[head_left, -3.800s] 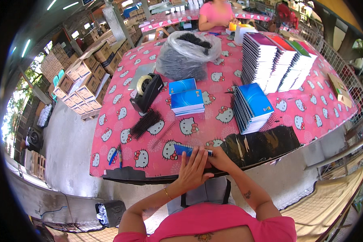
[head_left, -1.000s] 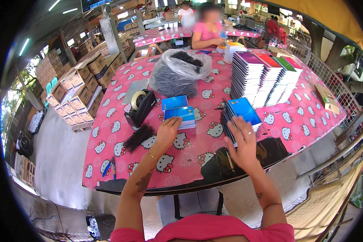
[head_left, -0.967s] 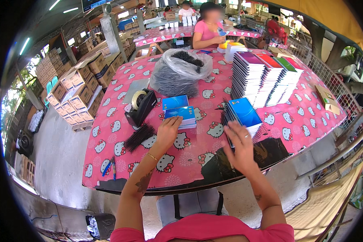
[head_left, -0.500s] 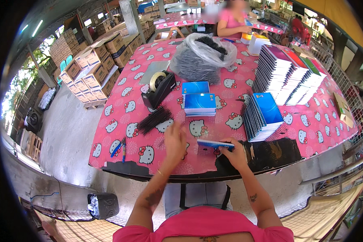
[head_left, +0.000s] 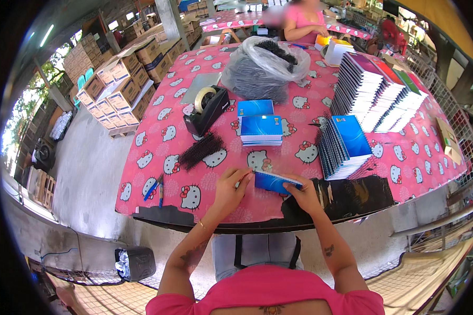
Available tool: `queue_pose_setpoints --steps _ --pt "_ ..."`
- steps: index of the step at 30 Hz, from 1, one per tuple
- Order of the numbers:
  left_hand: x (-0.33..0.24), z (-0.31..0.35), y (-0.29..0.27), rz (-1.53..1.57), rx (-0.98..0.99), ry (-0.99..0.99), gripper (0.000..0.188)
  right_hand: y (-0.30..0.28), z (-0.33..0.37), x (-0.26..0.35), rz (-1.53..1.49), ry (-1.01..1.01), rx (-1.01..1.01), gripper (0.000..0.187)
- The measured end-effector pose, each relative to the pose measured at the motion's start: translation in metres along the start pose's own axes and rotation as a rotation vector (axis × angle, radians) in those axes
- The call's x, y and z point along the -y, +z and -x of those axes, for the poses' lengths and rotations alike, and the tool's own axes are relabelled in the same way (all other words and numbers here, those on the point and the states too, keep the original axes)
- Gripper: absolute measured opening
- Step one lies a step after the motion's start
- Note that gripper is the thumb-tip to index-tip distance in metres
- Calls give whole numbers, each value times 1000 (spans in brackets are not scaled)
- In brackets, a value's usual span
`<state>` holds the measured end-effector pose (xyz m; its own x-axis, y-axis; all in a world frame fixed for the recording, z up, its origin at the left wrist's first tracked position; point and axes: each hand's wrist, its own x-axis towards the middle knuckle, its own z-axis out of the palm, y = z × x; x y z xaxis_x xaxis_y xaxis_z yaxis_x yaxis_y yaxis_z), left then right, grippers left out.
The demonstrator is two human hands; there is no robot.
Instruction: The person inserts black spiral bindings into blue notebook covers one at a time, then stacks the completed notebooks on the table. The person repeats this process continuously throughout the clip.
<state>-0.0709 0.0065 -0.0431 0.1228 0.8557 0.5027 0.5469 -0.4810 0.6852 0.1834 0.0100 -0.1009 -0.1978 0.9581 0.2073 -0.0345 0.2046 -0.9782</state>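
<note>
My right hand (head_left: 304,196) grips the right end of a small blue-covered notebook (head_left: 272,182), thumb on the cover. It is held tilted just above the near edge of the table. At the notebook's left end, my left hand (head_left: 233,188) is closed in a pinch; whatever its fingertips hold is too small to make out. A loose bunch of black spiral binding coils (head_left: 201,151) lies beyond my left hand. Straight ahead sits a short stack of blue notebooks (head_left: 261,131), another blue pile (head_left: 255,107) behind it. Spiral-bound blue notebooks (head_left: 347,149) are stacked to the right.
A black tape dispenser (head_left: 207,111) and a plastic bag of black coils (head_left: 265,71) stand farther back. Two blue pens (head_left: 161,191) lie at the left. Tall notebook stacks (head_left: 360,92) rise at the right. Across the table a person in pink (head_left: 304,23) handles yellow-covered notebooks.
My left hand has come down and right to the notebook's left end, its fingers now pinched. The notebook has tipped so that more of its blue cover shows.
</note>
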Motion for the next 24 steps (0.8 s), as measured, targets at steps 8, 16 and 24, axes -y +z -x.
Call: queue_pose_setpoints --steps 8,16,24 --pt "1 -7 2 41 55 96 23 -9 7 8 53 35 52 27" --pt "3 -7 -20 44 346 -36 19 2 11 7 47 -37 149 30" --pt "-20 -21 -2 -535 302 318 45 3 21 16 33 9 30 30"
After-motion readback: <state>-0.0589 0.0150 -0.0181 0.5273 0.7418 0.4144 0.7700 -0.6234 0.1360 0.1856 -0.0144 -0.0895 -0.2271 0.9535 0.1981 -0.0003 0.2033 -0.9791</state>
